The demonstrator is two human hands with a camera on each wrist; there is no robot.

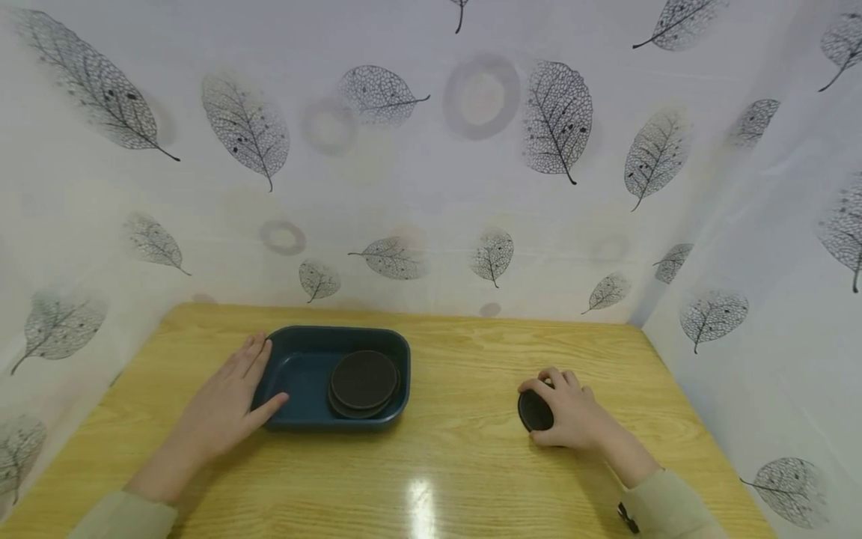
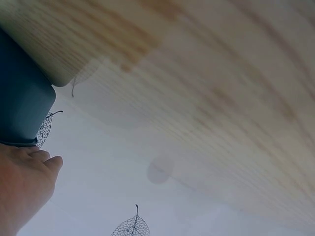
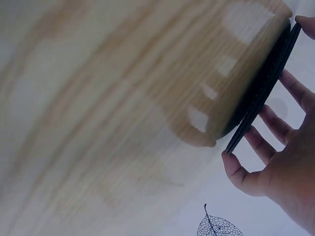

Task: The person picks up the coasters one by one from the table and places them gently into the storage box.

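Note:
In the head view a dark blue rectangular tray [image 1: 296, 378] stands left of centre on the table. Two or more round dark coasters [image 1: 364, 379] lie stacked in its right half. My left hand [image 1: 225, 404] rests at the tray's left end, its fingers fairly straight along the rim and the thumb reaching over the inside. Away to the right, my right hand [image 1: 569, 412] grips another round black coaster [image 1: 534, 412] by its edge. The right wrist view shows thumb and fingertips spread around the rim of that coaster [image 3: 263, 93], close above the glossy tabletop.
The yellow wood-grain table [image 1: 465, 389] reflects light near its front. A pale curtain [image 1: 431, 187] with a leaf print hangs behind it and along the sides. A small black object [image 1: 628, 517] shows by the right sleeve.

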